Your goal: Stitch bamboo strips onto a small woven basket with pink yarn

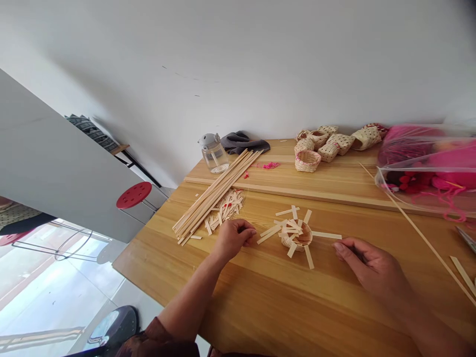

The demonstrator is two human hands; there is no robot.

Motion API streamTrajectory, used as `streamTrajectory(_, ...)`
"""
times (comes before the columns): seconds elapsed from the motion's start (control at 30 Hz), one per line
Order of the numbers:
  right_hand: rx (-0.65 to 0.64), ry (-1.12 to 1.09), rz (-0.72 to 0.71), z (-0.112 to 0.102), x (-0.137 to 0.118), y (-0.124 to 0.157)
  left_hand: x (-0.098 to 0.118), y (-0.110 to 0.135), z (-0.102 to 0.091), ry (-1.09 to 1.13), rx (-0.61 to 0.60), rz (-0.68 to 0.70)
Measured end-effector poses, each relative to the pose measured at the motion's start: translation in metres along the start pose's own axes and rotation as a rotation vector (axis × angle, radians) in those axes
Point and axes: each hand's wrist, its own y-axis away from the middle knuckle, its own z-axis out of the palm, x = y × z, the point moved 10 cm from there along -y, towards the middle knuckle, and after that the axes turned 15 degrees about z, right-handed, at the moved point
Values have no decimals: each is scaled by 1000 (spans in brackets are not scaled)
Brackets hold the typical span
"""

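Note:
A small woven basket sits on the wooden table between my two hands, with several flat pale strips sticking out around its rim like spokes. To its left is my left hand, thumb and fingers pinched together; whatever lies in the pinch is too small to make out. On the right side my right hand is closed in a pinch too, its fingertips by the end of one long strip from the basket. Whether they grip that strip or something thinner, I cannot tell.
Long wooden strips lie beside a pile of short offcuts. Behind stand a water bottle, a dark cloth and several finished baskets. A clear bag of pink material and a scissors-like metal tool are rightward.

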Motion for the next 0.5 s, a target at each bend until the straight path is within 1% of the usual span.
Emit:
streamTrajectory(0.07, 2, -5, 4, 0, 0, 0, 1, -2, -12, -68, 51, 30)
streamTrajectory(0.13, 3, -9, 7, -1, 0, 1, 4, -4, -32, -155, 113, 63)
streamTrajectory(0.2, 3, -6, 4, -2, -1, 1, 9, -6, -54, -264, 162, 97)
streamTrajectory(0.27, 12, 2, -1, -3, -3, 2, 16, -6, -78, -393, 182, 128)
streamTrajectory(0.37, 27, 21, 13, -5, -3, 2, 27, 2, -122, -597, 247, 136)
streamTrajectory(0.43, 37, 39, 20, -6, -4, 1, 27, 9, -144, -704, 248, 112)
streamTrajectory(0.5, 50, 55, 15, -7, -6, 1, 20, 14, -153, -772, 186, 97)
